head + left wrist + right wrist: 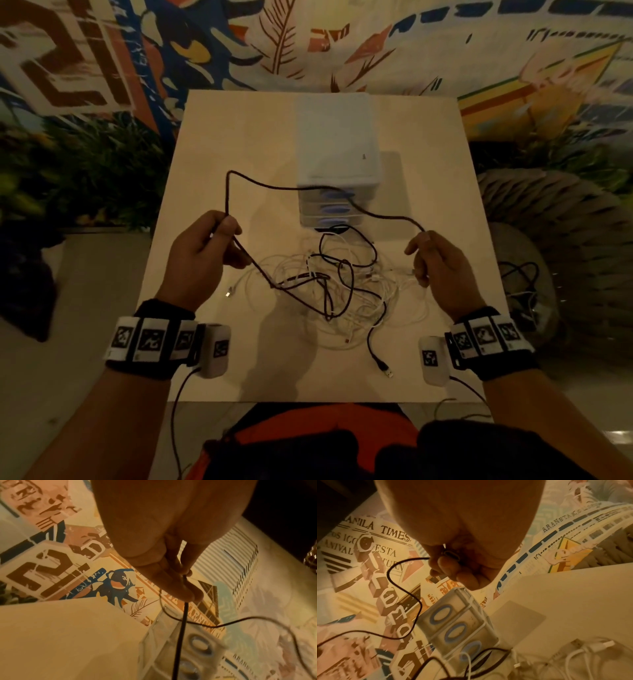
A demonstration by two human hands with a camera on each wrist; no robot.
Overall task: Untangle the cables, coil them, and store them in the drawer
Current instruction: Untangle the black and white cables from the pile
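Observation:
A dark braided cable (274,186) hangs in an arc above the table between both hands. My left hand (219,236) grips it at the left, fingers curled round it (184,582). My right hand (423,253) pinches the cable's end plug (451,554) at the right. The cable's other stretch drops from the left hand into a tangle (335,287) of white and black cables lying in the table's middle. One black cable ends in a USB plug (387,371) near the front edge. A small white drawer unit (337,164) with blue oval handles (441,614) stands behind the tangle, drawers closed.
The pale square table (212,144) has bare surface to the left of the tangle. A patterned mural wall (308,41) stands behind. A ribbed round pouf (548,219) with more cables on it sits off the right edge.

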